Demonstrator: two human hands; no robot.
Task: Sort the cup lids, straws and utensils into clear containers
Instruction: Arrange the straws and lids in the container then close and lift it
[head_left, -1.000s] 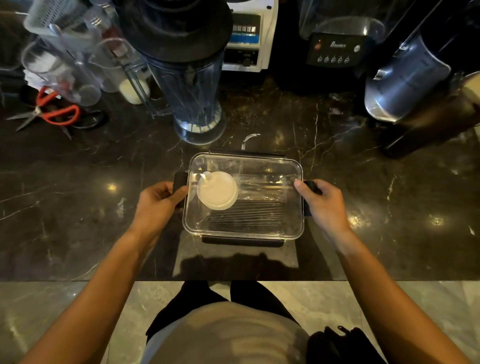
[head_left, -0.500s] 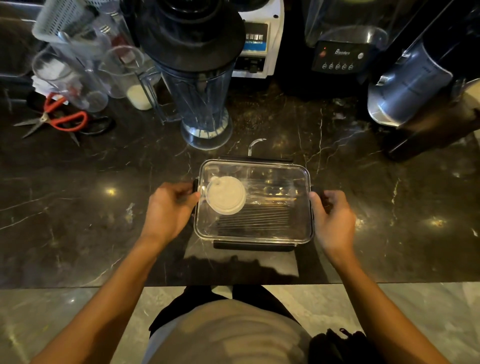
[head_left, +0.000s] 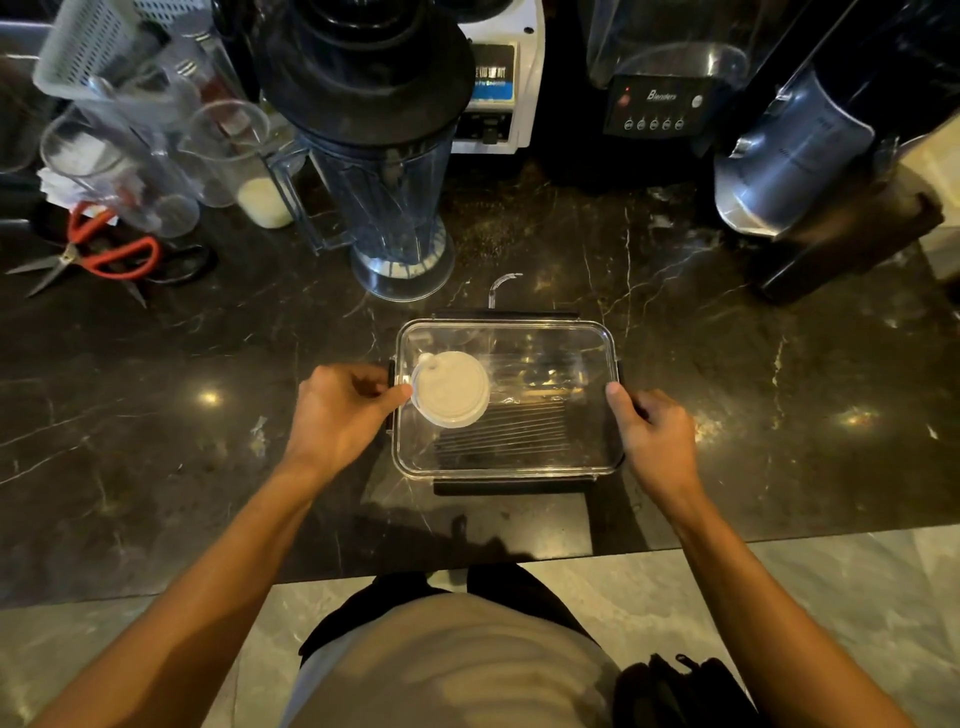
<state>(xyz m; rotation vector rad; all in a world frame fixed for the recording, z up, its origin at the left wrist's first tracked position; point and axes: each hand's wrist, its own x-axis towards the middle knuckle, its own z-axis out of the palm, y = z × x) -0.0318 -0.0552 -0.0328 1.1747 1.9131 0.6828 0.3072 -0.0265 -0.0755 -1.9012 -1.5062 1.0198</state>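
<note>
Our left hand curls its fingers against the left short side of the clear container, with the thumb tip lying on the rim beside the black side latch, so we read it as gripping that edge. Our right hand does the same at the right short side, thumb up on the rim and fingers folded around the outside where the other latch would be; that latch is hidden under the hand. Through the clear lid we see 1 white cup lid lying flat in the left half, and a row of thin dark straws lying side by side nearer us. The container sits flat on the dark marble counter, in front of the blender jar. We judge the step in hand to be closing the 2 side latches on a filled box. The next move calls for even pressure from both thumbs so that the lid seats without sliding the box.
</note>
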